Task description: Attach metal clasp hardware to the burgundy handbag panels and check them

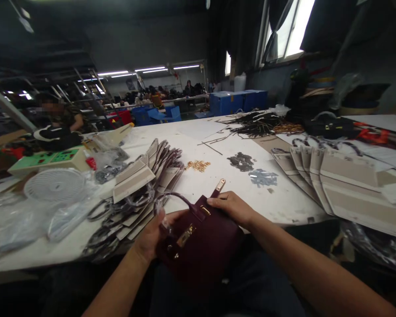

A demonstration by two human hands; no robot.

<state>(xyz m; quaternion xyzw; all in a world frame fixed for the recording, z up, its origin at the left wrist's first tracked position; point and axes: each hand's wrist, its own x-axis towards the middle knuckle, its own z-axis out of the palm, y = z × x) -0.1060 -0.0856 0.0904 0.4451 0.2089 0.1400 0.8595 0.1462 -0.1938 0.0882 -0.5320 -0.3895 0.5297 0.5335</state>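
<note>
A dark burgundy handbag panel (pixel 207 246) with gold hardware rests over my lap at the table's front edge. Its arched handle (pixel 178 195) is partly wrapped in clear film. My left hand (pixel 152 235) grips the left side near the handle's base, beside a gold clasp (pixel 186 235). My right hand (pixel 232 209) holds the upper right edge, thumb on top, next to a strap with a gold metal tip (pixel 220 186). The fingers beneath the panel are hidden.
Stacked beige-backed panels (pixel 135 182) with handles lie left, and more panels (pixel 343 176) stand right. Small gold parts (pixel 198 165), dark pieces (pixel 240 161) and silvery strips (pixel 263 177) lie mid-table. A white fan (pixel 54 185) sits left. Another person (pixel 57 114) is at the far left.
</note>
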